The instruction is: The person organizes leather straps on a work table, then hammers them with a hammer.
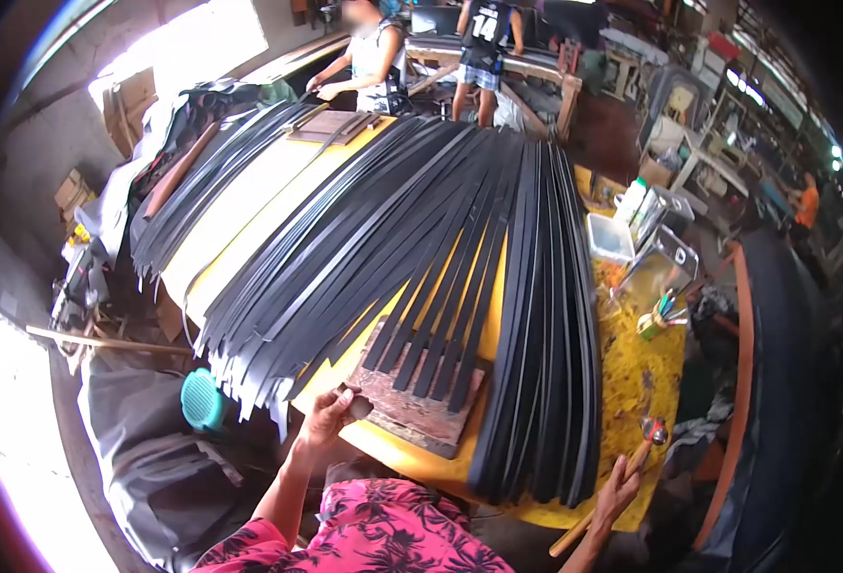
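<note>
My right hand is wrapped round the wooden handle of a hammer, its head pointing up and away over the table's right side. Between the fingers of my left hand is a small dark flat piece, too small to name. That hand is beside the near left edge of a worn reddish-brown board. Several black strips lie fanned out with their near ends on the board. A thick bundle of long black strips runs along the board's right, and another bundle spreads to the left.
The table has a yellow top. At its right are a clear plastic tub, a container of pens and a white bottle. A teal plastic stool stands left. Across the table, a person handles strips; another person stands behind.
</note>
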Motion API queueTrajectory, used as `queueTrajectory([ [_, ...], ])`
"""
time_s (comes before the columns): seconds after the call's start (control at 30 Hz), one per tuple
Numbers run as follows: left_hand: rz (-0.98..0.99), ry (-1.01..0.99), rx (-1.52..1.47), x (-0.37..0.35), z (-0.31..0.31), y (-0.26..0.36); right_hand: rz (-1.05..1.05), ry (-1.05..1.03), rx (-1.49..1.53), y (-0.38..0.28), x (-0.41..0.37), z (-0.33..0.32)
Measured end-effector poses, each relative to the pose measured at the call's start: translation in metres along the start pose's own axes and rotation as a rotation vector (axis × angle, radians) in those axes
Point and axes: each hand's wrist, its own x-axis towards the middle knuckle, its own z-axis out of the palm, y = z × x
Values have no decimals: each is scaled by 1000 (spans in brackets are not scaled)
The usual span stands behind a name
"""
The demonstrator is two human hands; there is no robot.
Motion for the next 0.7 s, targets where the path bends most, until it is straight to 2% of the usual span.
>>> queueTrajectory([
  [0.03, 4, 4, 75, 5, -9, 13, 381, -181, 208, -62, -13, -13],
  [0.07, 16, 1, 147, 14, -16, 26, 300, -253, 200, -57, -29, -4],
  [0.1, 37, -48, 238, 31, -33, 32, 333, -358, 243, -56, -48, 6],
  [0.13, 65, -101, 360, 47, -41, 44, 366, -463, 282, -77, -69, 15],
  [0.23, -17, -317, 593, 92, -35, 79, 203, -649, 268, -126, -140, 70],
  [0.27, 40, -432, 658, 115, -44, 76, 170, -705, 271, -137, -163, 93],
  [0.33, 56, -585, 790, 144, -46, 80, 122, -755, 149, -154, -208, 135],
  [0.4, 22, -703, 809, 168, -47, 80, 159, -795, 150, -180, -241, 166],
  [0.43, 36, -770, 834, 176, -45, 82, 253, -832, 123, -195, -252, 173],
  [0.53, 74, -813, 939, 197, -47, 67, 175, -729, 57, -221, -276, 189],
  [0.7, 85, -872, 933, 207, -53, 54, 216, -711, -56, -238, -282, 191],
])
